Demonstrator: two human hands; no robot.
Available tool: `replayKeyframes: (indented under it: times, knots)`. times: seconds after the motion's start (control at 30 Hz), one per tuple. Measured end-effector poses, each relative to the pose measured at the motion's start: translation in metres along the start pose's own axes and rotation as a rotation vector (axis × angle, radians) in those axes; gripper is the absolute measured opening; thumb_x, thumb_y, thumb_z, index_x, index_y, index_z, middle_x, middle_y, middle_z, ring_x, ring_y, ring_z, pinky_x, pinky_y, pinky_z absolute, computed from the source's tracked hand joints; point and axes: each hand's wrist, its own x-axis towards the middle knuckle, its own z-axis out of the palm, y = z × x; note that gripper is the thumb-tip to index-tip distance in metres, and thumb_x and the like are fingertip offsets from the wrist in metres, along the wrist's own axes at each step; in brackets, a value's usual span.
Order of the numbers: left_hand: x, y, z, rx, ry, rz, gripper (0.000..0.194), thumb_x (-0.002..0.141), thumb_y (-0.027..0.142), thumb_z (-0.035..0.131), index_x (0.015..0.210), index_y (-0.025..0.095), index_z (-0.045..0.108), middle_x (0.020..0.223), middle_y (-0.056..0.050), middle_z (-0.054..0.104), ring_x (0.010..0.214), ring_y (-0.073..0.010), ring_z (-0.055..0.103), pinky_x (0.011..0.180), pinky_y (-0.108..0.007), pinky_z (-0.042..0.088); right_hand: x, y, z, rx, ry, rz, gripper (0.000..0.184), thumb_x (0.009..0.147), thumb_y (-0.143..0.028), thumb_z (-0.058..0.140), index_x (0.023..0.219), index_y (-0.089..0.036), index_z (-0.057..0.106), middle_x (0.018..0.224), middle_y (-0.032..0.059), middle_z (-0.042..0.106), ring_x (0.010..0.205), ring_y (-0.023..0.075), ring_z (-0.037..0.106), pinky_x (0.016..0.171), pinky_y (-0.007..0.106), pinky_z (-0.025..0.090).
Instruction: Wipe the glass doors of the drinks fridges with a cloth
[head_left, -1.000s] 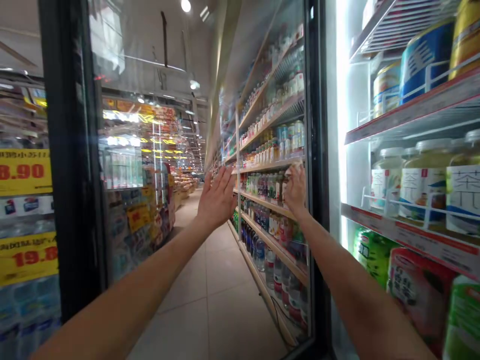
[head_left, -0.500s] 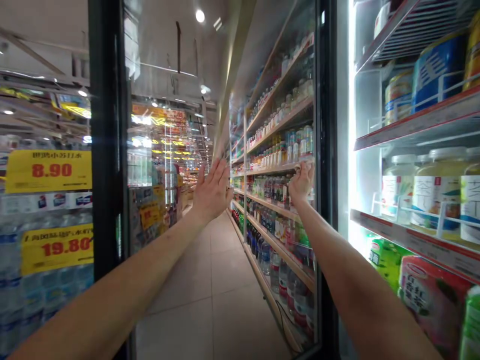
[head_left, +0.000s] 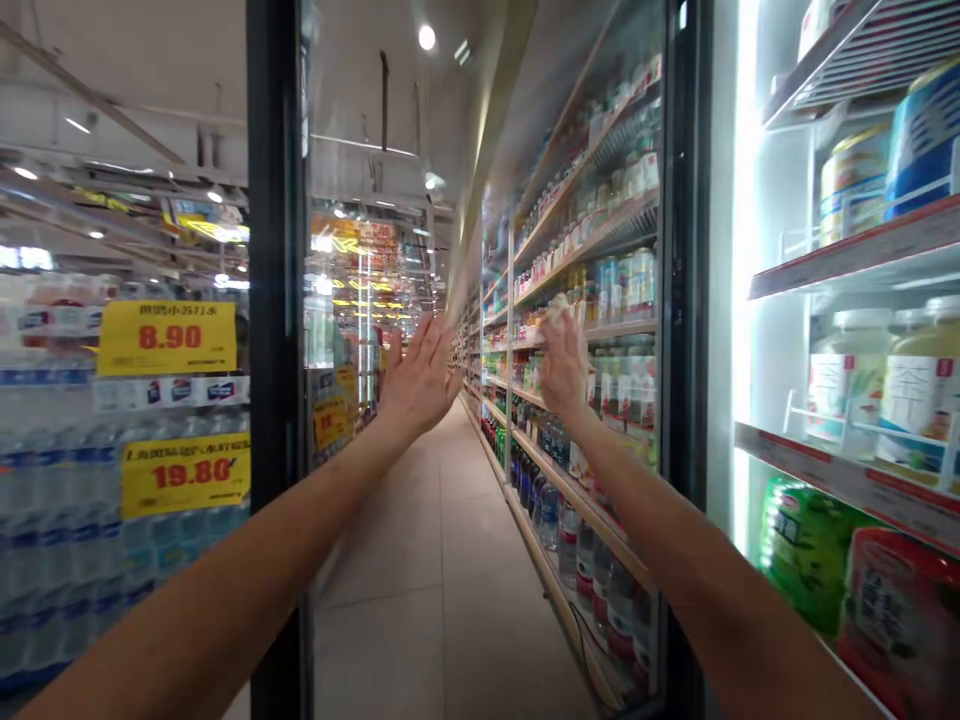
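An open cooler's glass door (head_left: pixel 375 540) stands in front of me, with shelves and an aisle showing in the pane. My left hand (head_left: pixel 421 375) lies flat against the glass, fingers stretched out and apart. To its right, my right hand (head_left: pixel 566 370) is at the pane with its fingers closed. A crumpled pale cloth (head_left: pixel 559 308) pokes out above those fingers; most of it is hidden by the hand, which is slightly blurred. The black door frame (head_left: pixel 274 300) runs upright left of both hands.
At right are lit cooler shelves (head_left: pixel 825 455) with bottled drinks (head_left: pixel 851 375), cans (head_left: pixel 855 185), and green (head_left: pixel 806 550) and red packs (head_left: pixel 900 600). Stacked water bottles (head_left: pixel 52 520) with yellow price signs (head_left: pixel 169 337) stand left, beyond the door.
My right hand has moved left across the glass with the cloth, from near the right frame toward my left hand. My left hand stays flat on the pane. The view has turned left.
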Motion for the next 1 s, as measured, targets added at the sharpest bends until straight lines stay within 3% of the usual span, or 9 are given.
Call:
replayKeyframes:
  times: [0.07, 0.13, 0.27, 0.33, 0.53, 0.67, 0.73, 0.9, 1.0]
  knots:
    - [-0.001, -0.005, -0.004, 0.015, -0.004, -0.01, 0.056, 0.088, 0.036, 0.04, 0.138, 0.014, 0.031, 0.146, -0.012, 0.031, 0.139, -0.0235, 0.02, 0.114, -0.047, 0.003, -0.007, -0.017, 0.003, 0.029, -0.151, -0.241, 0.046, 0.083, -0.011, 0.039, 0.123, -0.028, 0.052, 0.144, 0.0016, 0.036, 0.137, 0.0181, 0.023, 0.11, 0.044, 0.029]
    - [-0.002, -0.012, -0.009, 0.032, -0.016, -0.019, 0.055, 0.088, 0.036, 0.038, 0.138, 0.015, 0.031, 0.146, -0.012, 0.032, 0.138, -0.0235, 0.021, 0.114, -0.047, 0.005, -0.008, -0.022, 0.005, 0.029, -0.19, -0.305, 0.046, 0.082, -0.011, 0.04, 0.122, -0.029, 0.053, 0.143, 0.0015, 0.037, 0.137, 0.0181, 0.024, 0.109, 0.043, 0.029]
    - [-0.006, -0.026, -0.021, 0.046, -0.034, -0.066, 0.055, 0.088, 0.036, 0.037, 0.139, 0.016, 0.031, 0.147, -0.011, 0.029, 0.139, -0.0235, 0.02, 0.113, -0.048, 0.008, 0.004, -0.016, 0.009, -0.032, 0.115, 0.075, 0.046, 0.083, -0.011, 0.035, 0.125, -0.022, 0.051, 0.144, 0.0081, 0.033, 0.135, 0.0231, 0.028, 0.106, 0.05, 0.032]
    - [-0.008, -0.032, -0.027, 0.044, -0.035, -0.091, 0.055, 0.087, 0.036, 0.037, 0.139, 0.016, 0.031, 0.147, -0.011, 0.03, 0.139, -0.0238, 0.02, 0.113, -0.048, 0.01, 0.004, -0.024, 0.013, -0.045, 0.138, 0.101, 0.046, 0.083, -0.012, 0.035, 0.126, -0.022, 0.05, 0.144, 0.0085, 0.032, 0.135, 0.0236, 0.027, 0.106, 0.05, 0.031]
    - [-0.024, -0.049, -0.039, 0.036, -0.003, -0.091, 0.057, 0.087, 0.036, 0.039, 0.14, 0.016, 0.029, 0.146, -0.013, 0.032, 0.138, -0.025, 0.022, 0.111, -0.049, 0.014, -0.008, -0.067, 0.023, -0.006, -0.142, -0.305, 0.043, 0.083, -0.015, 0.043, 0.121, -0.031, 0.054, 0.143, 0.0002, 0.038, 0.137, 0.0184, 0.025, 0.109, 0.043, 0.029]
    - [-0.034, -0.056, -0.043, 0.04, -0.001, -0.124, 0.057, 0.087, 0.037, 0.04, 0.139, 0.015, 0.03, 0.145, -0.014, 0.032, 0.137, -0.0265, 0.023, 0.11, -0.051, 0.017, 0.011, -0.063, 0.027, 0.0, 0.095, 0.044, 0.043, 0.086, -0.016, 0.035, 0.125, -0.025, 0.051, 0.144, 0.0065, 0.034, 0.135, 0.023, 0.029, 0.106, 0.05, 0.032]
    - [-0.036, -0.053, -0.044, 0.028, 0.026, -0.142, 0.056, 0.087, 0.037, 0.041, 0.138, 0.015, 0.032, 0.145, -0.016, 0.033, 0.137, -0.0277, 0.025, 0.11, -0.053, 0.018, 0.014, -0.072, 0.032, 0.013, 0.15, 0.12, 0.045, 0.087, -0.015, 0.033, 0.127, -0.025, 0.049, 0.144, 0.0072, 0.033, 0.136, 0.024, 0.026, 0.106, 0.052, 0.031]
    - [-0.031, -0.024, -0.042, -0.207, 0.096, 0.018, 0.049, 0.088, 0.027, 0.038, 0.135, 0.015, 0.034, 0.142, -0.015, 0.038, 0.135, -0.0228, 0.028, 0.11, -0.046, 0.027, -0.017, -0.129, 0.04, 0.187, -0.132, -0.183, 0.051, 0.088, -0.019, 0.034, 0.138, -0.026, 0.032, 0.147, 0.0059, 0.031, 0.14, 0.0205, 0.017, 0.112, 0.048, 0.024]
    - [-0.028, -0.005, -0.035, -0.374, 0.09, 0.056, 0.049, 0.089, 0.024, 0.033, 0.137, 0.014, 0.028, 0.142, -0.015, 0.037, 0.134, -0.019, 0.032, 0.108, -0.04, 0.033, -0.036, -0.144, 0.035, 0.404, -0.142, -0.169, 0.059, 0.089, -0.025, 0.032, 0.144, -0.022, 0.012, 0.148, 0.0092, 0.027, 0.139, 0.0169, 0.021, 0.112, 0.044, 0.026]
